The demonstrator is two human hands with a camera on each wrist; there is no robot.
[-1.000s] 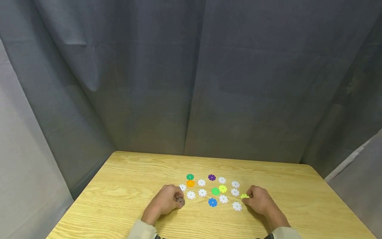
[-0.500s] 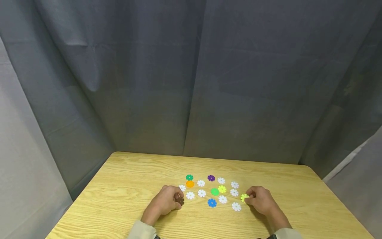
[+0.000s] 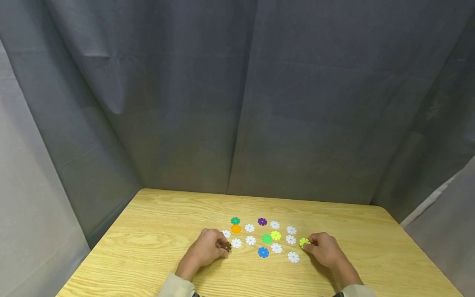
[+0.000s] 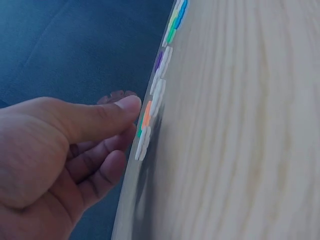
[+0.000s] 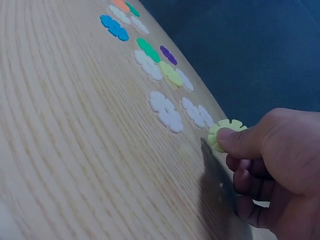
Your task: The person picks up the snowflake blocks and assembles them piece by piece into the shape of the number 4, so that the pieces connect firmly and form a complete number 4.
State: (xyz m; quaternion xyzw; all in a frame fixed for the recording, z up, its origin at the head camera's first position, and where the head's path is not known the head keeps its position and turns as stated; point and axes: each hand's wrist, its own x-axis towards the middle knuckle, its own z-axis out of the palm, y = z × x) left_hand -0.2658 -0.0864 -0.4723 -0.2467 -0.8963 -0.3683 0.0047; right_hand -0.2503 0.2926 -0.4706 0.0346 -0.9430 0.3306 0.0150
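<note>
In the head view my left hand (image 3: 205, 248) pinches a brown notched flower disc (image 3: 228, 246) between thumb and fingers. Only the disc's edge shows behind the thumb in the left wrist view, against the dark cloth. To the right, my right hand (image 3: 326, 249) pinches a yellow notched disc (image 5: 234, 124) by its edge, raised above the table. Between the hands lie several white discs (image 3: 293, 257), plus a blue disc (image 3: 263, 252), a light green disc (image 3: 266, 239), another yellow disc (image 3: 276, 235), an orange disc (image 3: 236, 229), a dark green disc (image 3: 235, 221) and a purple disc (image 3: 262, 222).
The discs lie flat on a light wooden table (image 3: 167, 214) with rounded far corners. A dark grey curtain (image 3: 185, 123) hangs behind its far edge, and paler cloth (image 3: 33, 185) hangs at the left.
Both hands stay nearly in place. The brown disc has turned in the left fingers and shifted slightly right and up. The yellow disc in the right fingers has also changed its tilt.
</note>
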